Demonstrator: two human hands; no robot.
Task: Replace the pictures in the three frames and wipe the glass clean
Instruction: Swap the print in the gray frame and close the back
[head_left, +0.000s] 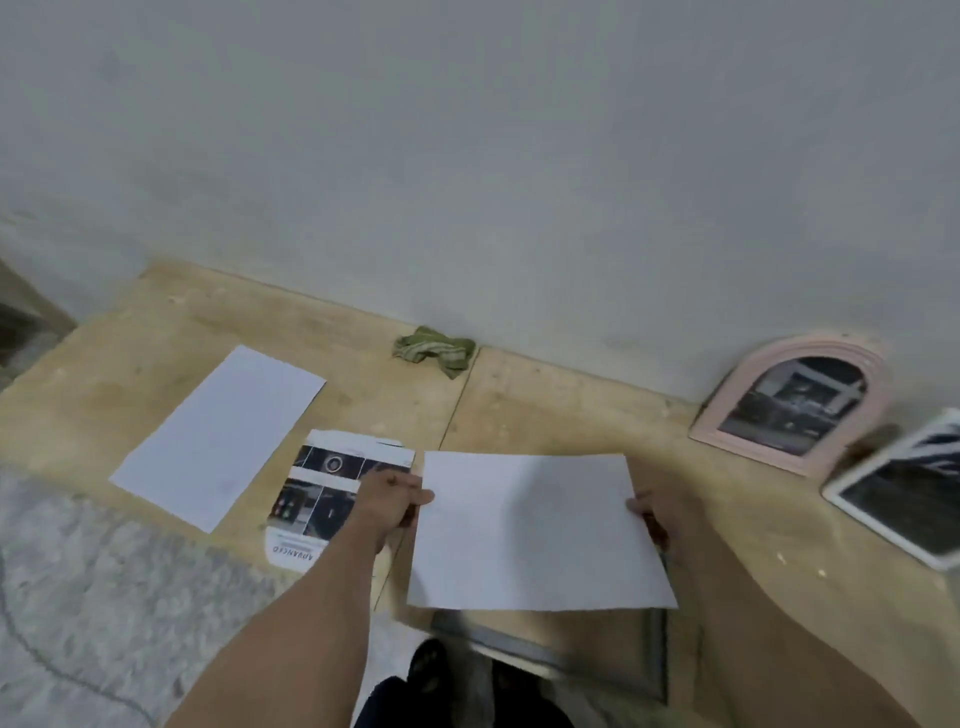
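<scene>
A pale grey wall backs the tan plywood surface (545, 410). Both hands, the left hand (387, 501) at nine o'clock and the right hand (647, 512) at three, pinch a blank white paper sheet (535, 530) with their fingers, likely readying it for the dark rectangular frame (597, 660) beneath. A pink arched frame (795, 400) and a white rectangular frame (904, 488) lean at two o'clock; the crumpled green cloth (436, 351) waits at twelve.

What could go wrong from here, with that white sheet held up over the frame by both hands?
1. The white sheet is pinched only at its side edges by the left hand and right hand; it may sag or crease.
2. It hides most of the grey frame below, so lining it up is partly blind.
3. The arched pink frame leans on the wall; a right-arm bump could tip it.
</scene>
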